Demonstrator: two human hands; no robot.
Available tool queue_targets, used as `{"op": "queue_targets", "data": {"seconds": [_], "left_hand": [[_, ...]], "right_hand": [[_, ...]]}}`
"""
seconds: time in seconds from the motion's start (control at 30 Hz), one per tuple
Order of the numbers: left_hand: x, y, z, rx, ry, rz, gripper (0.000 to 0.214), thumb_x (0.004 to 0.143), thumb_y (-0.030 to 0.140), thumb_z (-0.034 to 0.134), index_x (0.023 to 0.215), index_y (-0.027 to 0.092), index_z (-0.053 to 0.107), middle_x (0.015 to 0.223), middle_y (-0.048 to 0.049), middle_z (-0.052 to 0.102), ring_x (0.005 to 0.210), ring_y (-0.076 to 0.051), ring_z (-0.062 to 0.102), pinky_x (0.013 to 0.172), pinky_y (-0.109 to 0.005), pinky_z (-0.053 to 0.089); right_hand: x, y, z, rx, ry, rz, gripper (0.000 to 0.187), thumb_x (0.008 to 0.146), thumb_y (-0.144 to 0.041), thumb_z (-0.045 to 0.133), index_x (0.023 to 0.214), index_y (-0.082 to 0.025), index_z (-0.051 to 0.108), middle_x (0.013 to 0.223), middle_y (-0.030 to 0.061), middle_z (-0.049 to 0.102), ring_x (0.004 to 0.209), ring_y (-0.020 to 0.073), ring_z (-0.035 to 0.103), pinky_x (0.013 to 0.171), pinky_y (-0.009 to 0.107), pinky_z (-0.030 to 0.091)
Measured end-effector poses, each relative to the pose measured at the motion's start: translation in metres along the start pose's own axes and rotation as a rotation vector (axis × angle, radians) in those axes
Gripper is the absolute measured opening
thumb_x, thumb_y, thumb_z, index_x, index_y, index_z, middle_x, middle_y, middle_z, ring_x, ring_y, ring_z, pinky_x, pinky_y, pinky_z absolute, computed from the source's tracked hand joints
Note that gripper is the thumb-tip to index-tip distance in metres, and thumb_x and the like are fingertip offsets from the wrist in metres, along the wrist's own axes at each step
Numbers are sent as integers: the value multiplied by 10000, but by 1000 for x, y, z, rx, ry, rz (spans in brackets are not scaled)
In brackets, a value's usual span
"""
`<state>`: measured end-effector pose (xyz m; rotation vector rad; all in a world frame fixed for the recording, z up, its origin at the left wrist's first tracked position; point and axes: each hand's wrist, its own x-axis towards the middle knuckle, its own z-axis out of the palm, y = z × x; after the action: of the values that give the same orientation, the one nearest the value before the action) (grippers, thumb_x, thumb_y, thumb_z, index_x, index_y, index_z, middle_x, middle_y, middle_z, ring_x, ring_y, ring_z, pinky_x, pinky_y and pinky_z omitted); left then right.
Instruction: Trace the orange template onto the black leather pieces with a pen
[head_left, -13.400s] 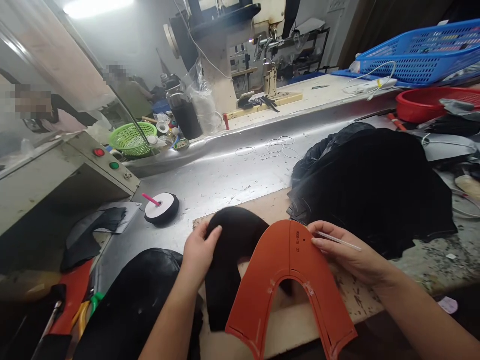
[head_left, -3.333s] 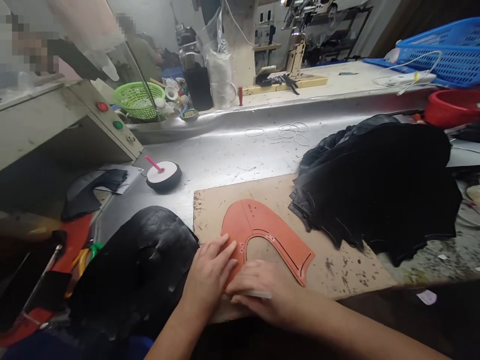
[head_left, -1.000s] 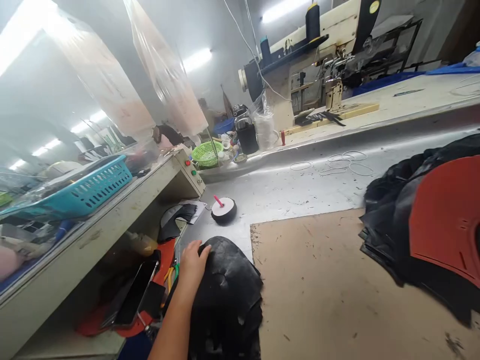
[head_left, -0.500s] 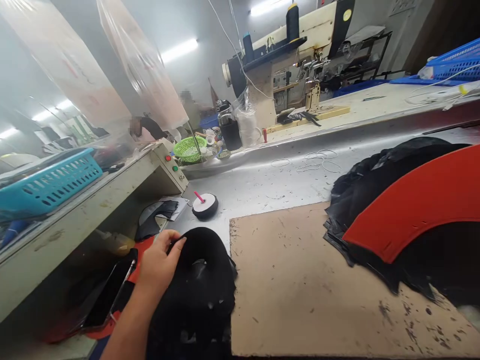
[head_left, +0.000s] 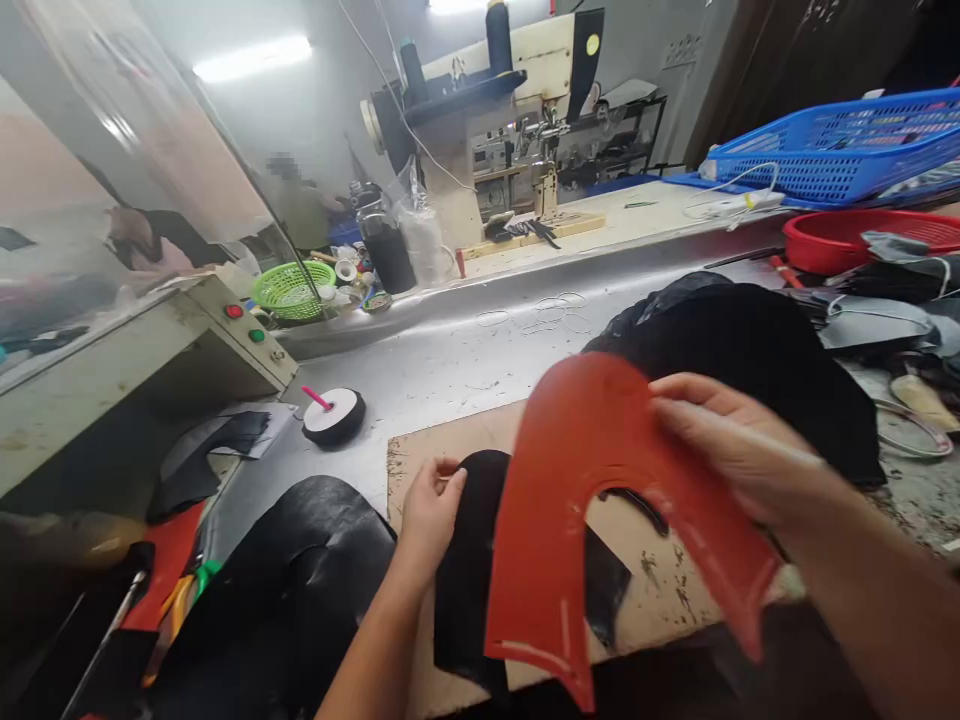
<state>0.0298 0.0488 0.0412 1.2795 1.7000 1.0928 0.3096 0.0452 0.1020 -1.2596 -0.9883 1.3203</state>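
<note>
My right hand (head_left: 720, 440) grips an orange U-shaped template (head_left: 577, 500) by its top and holds it tilted above the brown board (head_left: 660, 580); a thin white pen-like stick (head_left: 757, 440) lies across its fingers. A black U-shaped leather piece (head_left: 472, 560) lies on the board under the template. My left hand (head_left: 431, 505) pinches the top left edge of that piece.
A stack of black leather pieces (head_left: 292, 570) lies left of the board, a bigger black pile (head_left: 750, 350) to the right. A tape roll with a pink stick (head_left: 334, 415) sits on the metal table (head_left: 465, 370). A sewing machine (head_left: 487, 110) and red (head_left: 862, 230) and blue baskets (head_left: 840, 140) stand behind.
My left hand has brought a black piece from the left stack onto the board. My right hand has swung the orange template from the right pile to above that piece.
</note>
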Motion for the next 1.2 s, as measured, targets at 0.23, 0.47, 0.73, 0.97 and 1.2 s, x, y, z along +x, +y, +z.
{"op": "queue_targets", "data": {"seconds": [0.23,0.47,0.73,0.97,1.2], "left_hand": [[-28,3,-31,440,83,395,363,863,342,465,1195,234,565,1298,-82,562,1229,-247,484,1047,-482,348],[-76,-64,-19,966,-43,651,523,878,306,470,1390,303,365,1457,-63,401,1283,-253,441,978,-427,449],[-78,-73,-31,1093,-77,748,654,860,328,491,1450,289,212,1462,-55,388,1237,-236,497,891,-359,521],[-77,-78,-32,1135,-79,779,656,864,339,483,1454,239,215,1451,-77,401,1236,-234,499,881,-350,530],[-80,-63,-29,998,-75,706,578,884,281,462,1431,269,276,1443,-55,423,1259,-219,474,936,-345,496]], "right_hand": [[33,58,71,-415,-282,-95,184,808,-322,591,886,-156,598,795,42,627,727,179,602,670,314,504],[0,107,51,-913,-283,-587,278,829,-218,578,1105,-188,598,1242,123,574,1181,264,514,971,443,456],[-22,124,49,-1025,-192,-757,274,917,-212,446,1139,-159,599,1284,142,552,1220,249,498,977,443,475],[-20,117,51,-1078,-181,-786,268,928,-212,427,1119,-170,610,1278,129,561,1214,246,505,970,431,485],[-19,122,50,-1054,-183,-800,261,939,-220,421,1098,-139,612,1256,145,573,1204,251,513,989,457,465]]}}
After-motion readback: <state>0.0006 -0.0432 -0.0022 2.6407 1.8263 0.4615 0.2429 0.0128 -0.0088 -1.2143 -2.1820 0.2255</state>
